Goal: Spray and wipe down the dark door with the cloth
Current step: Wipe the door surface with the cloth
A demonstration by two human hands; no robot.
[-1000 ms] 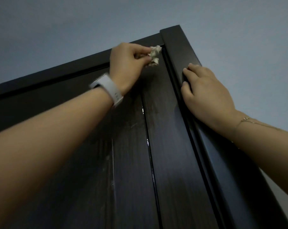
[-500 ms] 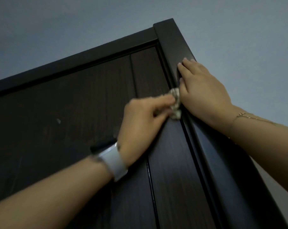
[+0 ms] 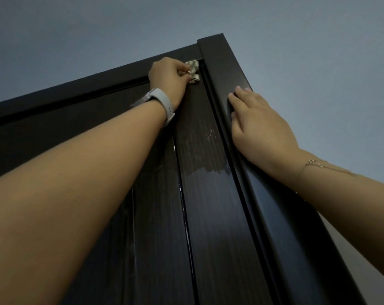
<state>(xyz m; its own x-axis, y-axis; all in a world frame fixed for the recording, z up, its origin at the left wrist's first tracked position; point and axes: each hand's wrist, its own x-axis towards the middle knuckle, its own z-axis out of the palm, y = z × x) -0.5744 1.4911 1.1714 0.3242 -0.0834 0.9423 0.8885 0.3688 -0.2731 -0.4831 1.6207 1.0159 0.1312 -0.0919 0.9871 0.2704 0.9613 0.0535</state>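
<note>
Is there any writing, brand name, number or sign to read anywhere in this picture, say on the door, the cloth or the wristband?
None: no readable text shows anywhere.
The dark door carries only wood grain and wet streaks.
The crumpled cloth pinched in the left hand shows a faint pattern, no letters.
The white wristband is plain; its face is turned away.
The bracelet at the right hand bears no lettering.

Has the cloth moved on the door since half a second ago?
Yes. The cloth, pinched by the left hand, went back up the door to its top right corner.
</note>
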